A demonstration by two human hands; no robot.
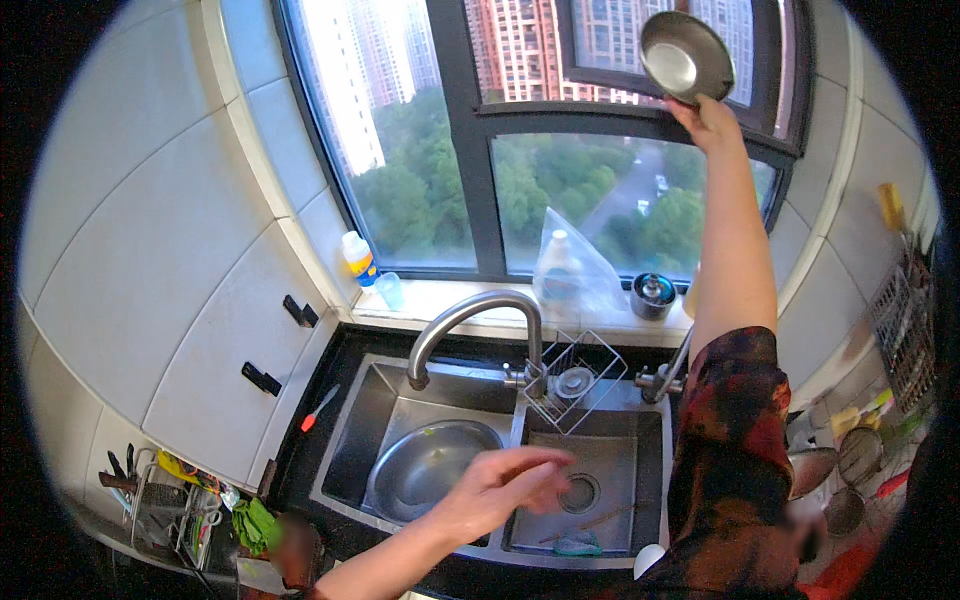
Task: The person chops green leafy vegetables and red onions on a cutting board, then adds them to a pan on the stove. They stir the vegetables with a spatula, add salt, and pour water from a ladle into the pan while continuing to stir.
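My right hand [705, 124] grips a metal bowl [697, 49] by its lower rim. The arm is raised high in front of the window, and the bowl's inside faces me. Over the divider of the stainless steel double sink [517, 435] hangs my left hand [517, 480], slightly blurred, with nothing in it and its thumb apart from the fingers. A large metal basin [420, 480] with small green scraps lies in the left sink bowl, partly hidden by my left hand. In the right sink bowl are a drain [579, 491], a green mesh scrubber [577, 544] and a thin stick.
A curved faucet [480, 304] arches over the sink beside a wire rack [581, 382]. Bottles, a clear cup [390, 289] and a dark pot-like container [652, 296] stand on the windowsill. A red-handled knife [319, 409] lies left of the sink. Utensils hang at right.
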